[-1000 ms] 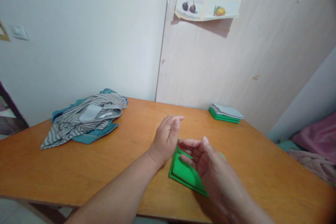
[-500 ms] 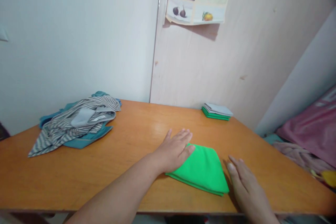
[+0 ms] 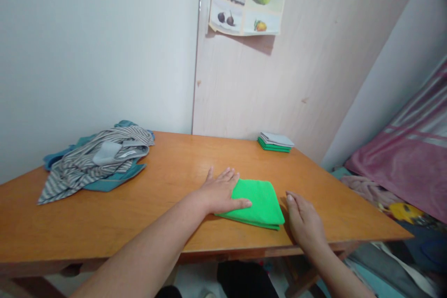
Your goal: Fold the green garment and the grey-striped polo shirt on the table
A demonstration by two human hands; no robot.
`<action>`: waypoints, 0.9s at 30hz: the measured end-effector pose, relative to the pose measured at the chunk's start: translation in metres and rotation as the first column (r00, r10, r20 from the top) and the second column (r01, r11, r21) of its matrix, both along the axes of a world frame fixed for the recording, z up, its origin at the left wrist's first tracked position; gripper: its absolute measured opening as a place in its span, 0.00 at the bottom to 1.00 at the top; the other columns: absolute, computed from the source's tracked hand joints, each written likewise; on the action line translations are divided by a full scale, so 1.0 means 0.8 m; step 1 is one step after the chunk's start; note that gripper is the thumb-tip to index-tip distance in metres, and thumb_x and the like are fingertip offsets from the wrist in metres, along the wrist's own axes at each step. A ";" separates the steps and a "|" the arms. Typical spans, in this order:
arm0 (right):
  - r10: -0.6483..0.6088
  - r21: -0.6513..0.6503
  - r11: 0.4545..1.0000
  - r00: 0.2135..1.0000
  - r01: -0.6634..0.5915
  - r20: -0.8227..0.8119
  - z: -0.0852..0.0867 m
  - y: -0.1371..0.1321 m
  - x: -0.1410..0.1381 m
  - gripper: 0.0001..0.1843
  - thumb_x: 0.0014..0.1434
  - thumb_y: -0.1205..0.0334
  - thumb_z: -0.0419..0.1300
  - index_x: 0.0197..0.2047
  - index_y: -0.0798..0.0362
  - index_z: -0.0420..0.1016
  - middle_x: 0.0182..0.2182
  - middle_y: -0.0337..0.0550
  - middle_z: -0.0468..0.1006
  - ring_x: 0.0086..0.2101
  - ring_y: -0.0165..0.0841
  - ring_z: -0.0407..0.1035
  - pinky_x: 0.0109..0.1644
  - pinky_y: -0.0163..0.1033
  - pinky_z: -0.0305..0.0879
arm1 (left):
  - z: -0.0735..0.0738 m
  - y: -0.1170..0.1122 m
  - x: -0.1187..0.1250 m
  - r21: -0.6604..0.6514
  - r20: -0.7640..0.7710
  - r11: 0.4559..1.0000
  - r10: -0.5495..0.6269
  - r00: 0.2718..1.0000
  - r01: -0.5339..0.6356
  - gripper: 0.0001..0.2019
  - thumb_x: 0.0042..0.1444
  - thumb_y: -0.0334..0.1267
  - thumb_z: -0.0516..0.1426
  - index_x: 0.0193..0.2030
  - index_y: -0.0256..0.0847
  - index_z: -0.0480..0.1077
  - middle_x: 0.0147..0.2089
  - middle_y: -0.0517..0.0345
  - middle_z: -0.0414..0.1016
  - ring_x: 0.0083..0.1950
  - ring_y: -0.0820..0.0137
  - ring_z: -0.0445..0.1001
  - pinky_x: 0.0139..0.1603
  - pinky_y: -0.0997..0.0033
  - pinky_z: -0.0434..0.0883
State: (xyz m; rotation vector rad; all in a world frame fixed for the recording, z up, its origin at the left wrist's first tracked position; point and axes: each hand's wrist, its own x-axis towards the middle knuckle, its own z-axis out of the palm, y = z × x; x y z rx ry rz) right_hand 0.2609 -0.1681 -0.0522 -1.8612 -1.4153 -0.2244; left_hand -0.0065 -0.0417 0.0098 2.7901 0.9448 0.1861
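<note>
A folded bright green cloth [image 3: 260, 202] lies near the front edge of the wooden table. My left hand [image 3: 223, 193] rests on its left side, palm down, fingers spread and thumb across the top. Just right of the cloth, a small gap away, my right hand [image 3: 304, 218] stands on its edge on the tabletop. Its fingers are curled in with the thumb along them, and nothing shows in its grasp.
A heap of striped and teal clothes [image 3: 101, 163] covers the table's back left. At the back right sits a neat stack of folded grey and green cloths [image 3: 275, 142]. Beyond the table's right edge hangs a pink curtain [image 3: 394, 163] above more fabric.
The camera view has shifted, so the table appears slightly higher and further left. My left thumb has swung out across the cloth. The fingers of my right hand have curled in.
</note>
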 end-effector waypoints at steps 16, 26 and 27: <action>-0.067 -0.022 0.997 0.998 0.067 0.000 0.000 0.004 -0.004 0.20 0.67 0.46 0.45 0.31 0.49 0.64 0.28 0.47 0.74 0.34 0.41 0.68 0.38 0.43 0.59 | -0.004 0.005 -0.001 0.033 0.011 0.999 -0.007 1.000 0.007 0.52 0.54 0.76 0.42 0.75 0.40 0.45 0.76 0.42 0.39 0.76 0.47 0.39 0.68 0.30 0.29; 0.020 0.032 0.999 0.996 -0.017 -0.091 0.008 0.002 -0.017 0.20 0.68 0.48 0.44 0.40 0.51 0.70 0.35 0.49 0.77 0.39 0.42 0.70 0.44 0.44 0.62 | 0.021 -0.022 0.027 0.237 0.076 0.970 0.031 0.997 -0.049 0.40 0.65 0.65 0.36 0.72 0.37 0.55 0.74 0.42 0.52 0.75 0.54 0.46 0.73 0.43 0.32; 0.028 0.038 0.999 0.994 -0.024 -0.103 0.008 0.002 -0.018 0.20 0.68 0.48 0.44 0.41 0.51 0.71 0.36 0.50 0.78 0.40 0.42 0.71 0.45 0.44 0.63 | 0.021 -0.026 0.033 0.252 0.090 0.966 0.032 0.995 -0.053 0.38 0.67 0.63 0.35 0.72 0.37 0.55 0.74 0.42 0.52 0.75 0.55 0.46 0.73 0.45 0.34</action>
